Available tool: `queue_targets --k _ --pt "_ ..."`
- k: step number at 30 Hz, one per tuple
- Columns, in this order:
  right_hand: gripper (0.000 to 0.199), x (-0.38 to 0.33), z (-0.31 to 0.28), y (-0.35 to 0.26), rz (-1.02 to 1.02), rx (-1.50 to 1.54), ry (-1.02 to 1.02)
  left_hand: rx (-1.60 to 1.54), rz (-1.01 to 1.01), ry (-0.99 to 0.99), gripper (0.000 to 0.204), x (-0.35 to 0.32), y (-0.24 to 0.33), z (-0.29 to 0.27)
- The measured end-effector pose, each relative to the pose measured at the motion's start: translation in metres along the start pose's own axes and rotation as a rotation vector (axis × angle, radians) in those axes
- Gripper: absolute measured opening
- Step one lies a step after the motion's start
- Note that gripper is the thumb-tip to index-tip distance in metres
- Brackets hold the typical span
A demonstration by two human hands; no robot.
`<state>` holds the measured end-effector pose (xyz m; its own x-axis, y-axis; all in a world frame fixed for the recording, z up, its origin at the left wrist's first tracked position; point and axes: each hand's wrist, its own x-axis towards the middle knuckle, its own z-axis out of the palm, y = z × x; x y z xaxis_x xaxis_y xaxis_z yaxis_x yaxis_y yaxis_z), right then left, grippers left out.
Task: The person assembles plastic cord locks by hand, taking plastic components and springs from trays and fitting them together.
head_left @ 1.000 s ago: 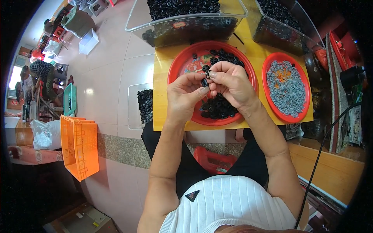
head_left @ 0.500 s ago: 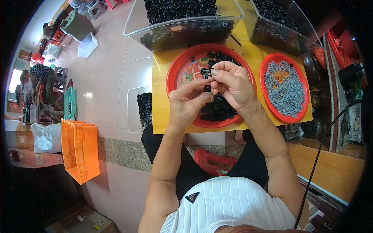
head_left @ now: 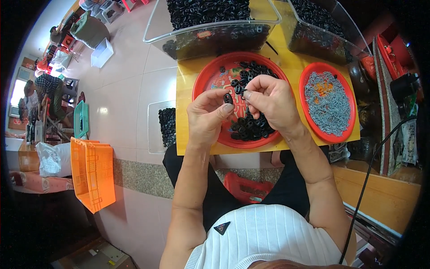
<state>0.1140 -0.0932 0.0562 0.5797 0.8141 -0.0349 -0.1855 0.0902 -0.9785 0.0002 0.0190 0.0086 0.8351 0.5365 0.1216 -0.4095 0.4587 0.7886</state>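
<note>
Black plastic is what we see most of in the head view — small oval rings heaped in a red round tray (head_left: 210, 80) on a yellow table (head_left: 186, 89). Over that tray the left hand (head_left: 207, 117) pinches one black ring (head_left: 228, 98) between thumb and forefinger, holding it upright above the tray's bare patterned part. The right hand (head_left: 272, 102) is just beside it, fingers curled and fingertips pressed together close to the ring; something small seems nipped there, but we cannot tell what.

To the right sits a second red tray (head_left: 309, 76) filled with small grey metal pieces (head_left: 329, 103). Behind both trays stand two clear plastic bins (head_left: 215, 36) of more black parts — and on the floor to the left, a shallow clear tray (head_left: 154, 130) of black pieces and an orange crate (head_left: 92, 172).
</note>
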Motion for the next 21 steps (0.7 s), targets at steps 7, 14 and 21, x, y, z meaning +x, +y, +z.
queue_targets --k 7,14,21 --pt "0.003 -0.0005 -0.0011 0.0011 0.035 -0.071 -0.009 0.022 0.032 -0.003 0.029 0.0001 -0.0005 0.0026" --pt "0.005 -0.0006 0.0003 -0.0008 0.050 -0.140 0.000 0.054 0.030 -0.003 0.030 -0.0011 0.0000 0.0031" --pt "0.005 -0.0012 0.0002 -0.0025 0.039 -0.177 -0.002 0.128 0.026 0.003 0.030 -0.0017 -0.0005 0.0026"
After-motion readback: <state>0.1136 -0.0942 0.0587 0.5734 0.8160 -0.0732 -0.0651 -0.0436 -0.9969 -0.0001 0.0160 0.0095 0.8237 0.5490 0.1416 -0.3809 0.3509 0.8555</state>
